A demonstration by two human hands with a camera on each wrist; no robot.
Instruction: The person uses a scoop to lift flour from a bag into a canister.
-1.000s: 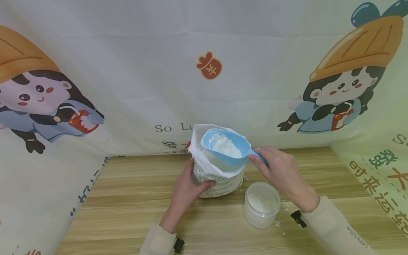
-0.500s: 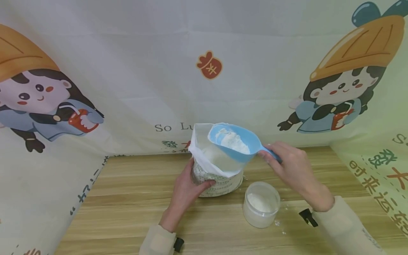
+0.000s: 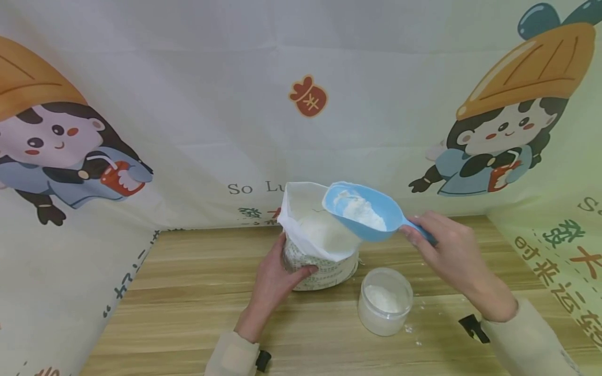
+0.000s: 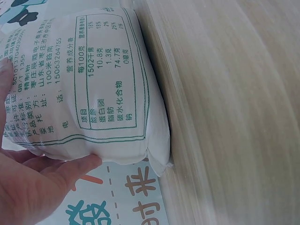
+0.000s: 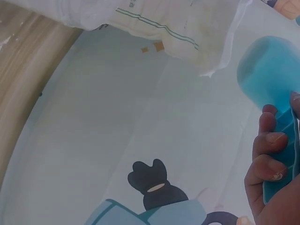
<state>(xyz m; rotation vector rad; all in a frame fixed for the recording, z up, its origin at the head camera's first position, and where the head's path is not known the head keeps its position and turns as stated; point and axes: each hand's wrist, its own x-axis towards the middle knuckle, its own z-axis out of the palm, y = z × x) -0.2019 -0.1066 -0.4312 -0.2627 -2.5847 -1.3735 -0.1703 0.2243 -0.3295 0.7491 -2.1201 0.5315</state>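
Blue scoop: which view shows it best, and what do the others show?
The head view, because the blue scoop shows its bowl and white powder. The right wrist view crops it at the edge; the left wrist view lacks it.

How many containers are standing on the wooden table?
2: the printed flour bag toward the back of the table, and the clear jar in front of it, to the right. Anything small behind the bag would be hidden.

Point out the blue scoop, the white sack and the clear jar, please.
Blue scoop (image 3: 389,210), head view: the bare inside of its bowl.
White sack (image 4: 93,84), left wrist view: its printed side.
Clear jar (image 3: 382,324), head view: its front wall, below the rim.
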